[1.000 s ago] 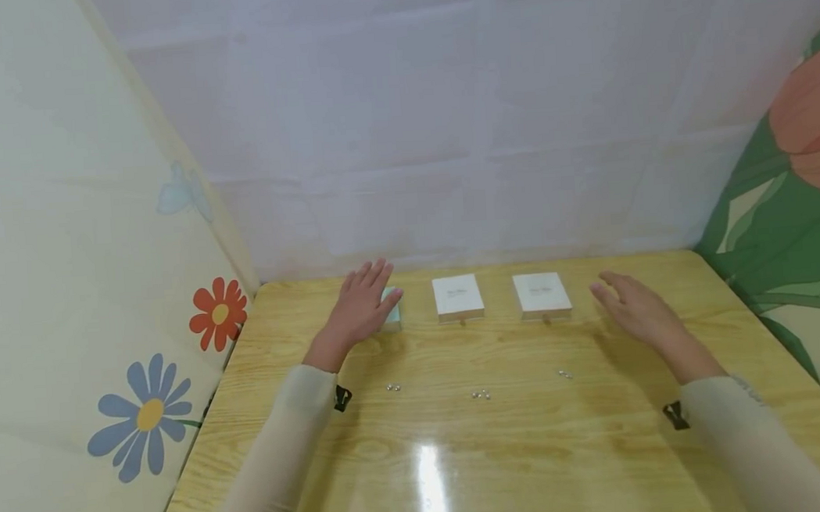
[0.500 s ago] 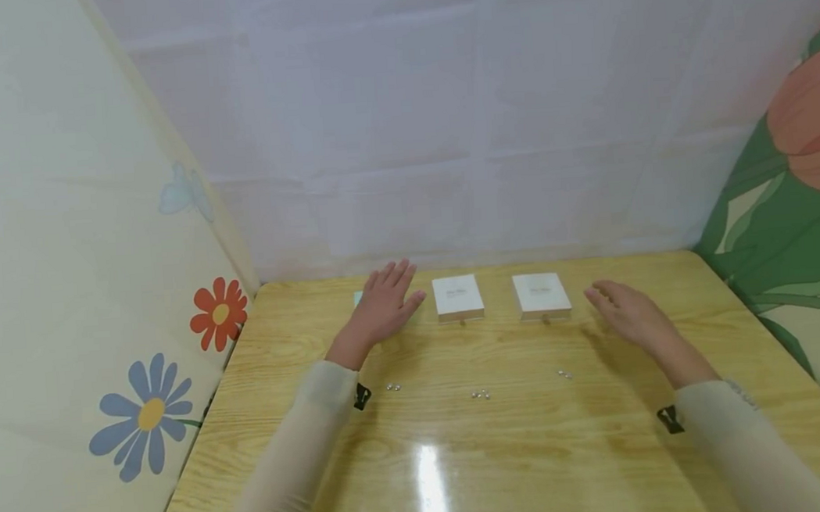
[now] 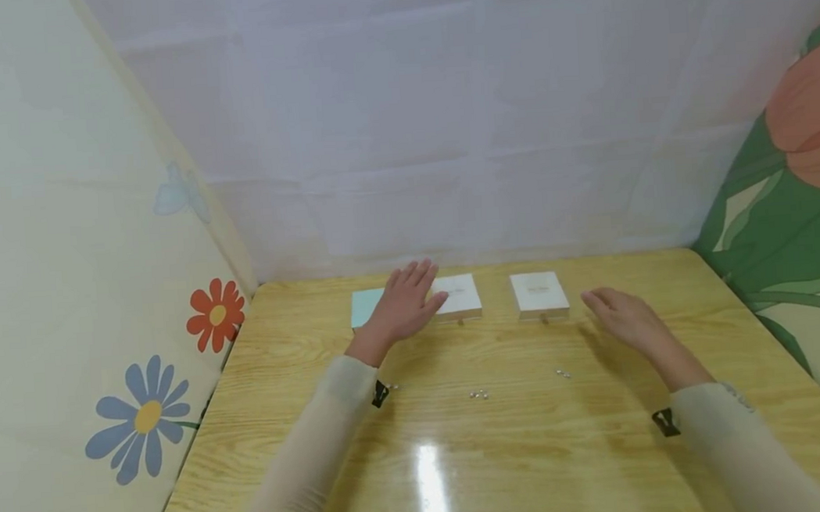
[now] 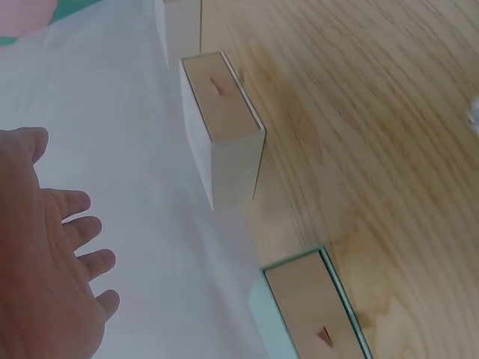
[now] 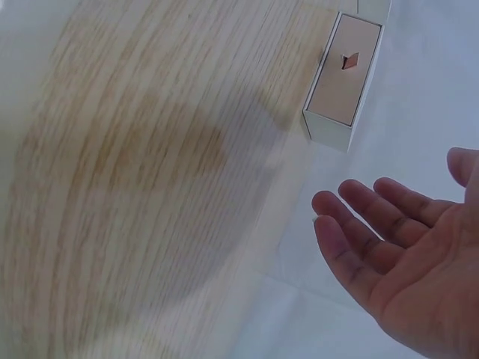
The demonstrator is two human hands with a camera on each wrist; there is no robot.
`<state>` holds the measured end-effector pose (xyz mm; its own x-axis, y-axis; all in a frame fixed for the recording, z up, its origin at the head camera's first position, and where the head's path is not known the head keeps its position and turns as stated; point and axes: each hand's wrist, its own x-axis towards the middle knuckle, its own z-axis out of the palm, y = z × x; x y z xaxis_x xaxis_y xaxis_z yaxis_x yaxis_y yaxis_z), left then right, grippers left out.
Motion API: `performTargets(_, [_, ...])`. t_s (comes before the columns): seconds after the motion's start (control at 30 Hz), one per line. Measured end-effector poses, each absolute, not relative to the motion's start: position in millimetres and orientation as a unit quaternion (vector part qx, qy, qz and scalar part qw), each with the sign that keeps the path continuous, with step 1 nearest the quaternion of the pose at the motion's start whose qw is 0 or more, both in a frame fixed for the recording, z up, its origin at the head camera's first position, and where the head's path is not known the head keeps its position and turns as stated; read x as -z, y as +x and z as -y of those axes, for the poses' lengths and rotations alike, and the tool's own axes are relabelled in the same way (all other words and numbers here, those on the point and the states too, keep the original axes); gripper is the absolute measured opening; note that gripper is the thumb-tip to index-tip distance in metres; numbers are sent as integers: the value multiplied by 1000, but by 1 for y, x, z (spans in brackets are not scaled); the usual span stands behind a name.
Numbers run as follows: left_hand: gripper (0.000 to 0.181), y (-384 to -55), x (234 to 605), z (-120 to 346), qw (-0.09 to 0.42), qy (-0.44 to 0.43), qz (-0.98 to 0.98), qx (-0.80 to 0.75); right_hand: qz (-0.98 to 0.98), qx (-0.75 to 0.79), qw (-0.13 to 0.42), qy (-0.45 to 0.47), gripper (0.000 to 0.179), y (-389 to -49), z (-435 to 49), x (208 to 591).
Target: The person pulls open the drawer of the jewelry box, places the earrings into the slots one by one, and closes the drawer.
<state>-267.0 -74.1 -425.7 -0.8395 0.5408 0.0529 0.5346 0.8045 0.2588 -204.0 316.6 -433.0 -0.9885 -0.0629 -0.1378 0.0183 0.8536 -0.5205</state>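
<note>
One square white box at the middle of a row of three, flat on a yellow wood-grain table near its far edge. To its left, a square mint-green box; to its right, a second square white box. In the head view, across the facing sides of the mint and middle boxes, the left hand: fingers extended, thumb apart, nothing held, apparently raised clear of both. Beside the second white box, not touching it, the right hand, fingers gently bent, likewise without a hold on anything.

Nearer the body, a middle group of small silvery beads, a right group and a left group, the last just beside a black clip-like piece at the left sleeve.

With hands posed so, probably best to pass well above the box tops, level and unhurried, and to lift both forearms clear of the beads, likely quick to roll.

Covered in the head view, yet plain from the left wrist: the gap between mint and middle boxes, and most of the mint box's tan front. Only from the right wrist: the right palm, bare. Only from the head: all three bead groups together.
</note>
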Motion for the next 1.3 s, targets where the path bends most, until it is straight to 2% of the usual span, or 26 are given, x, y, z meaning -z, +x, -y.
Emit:
performTargets(0.8, [69, -265, 426, 11, 16, 318, -944, -82, -929, 351, 116, 5, 84, -198, -305, 440])
performTargets(1.07, [68, -263, 425, -6, 31, 331, -938, -93, -919, 374, 122, 13, 69, -200, -302, 446])
performTargets(1.3, [68, -270, 439, -21, 31, 338, -937, -79, -908, 394, 138, 19, 68, -201, -295, 446])
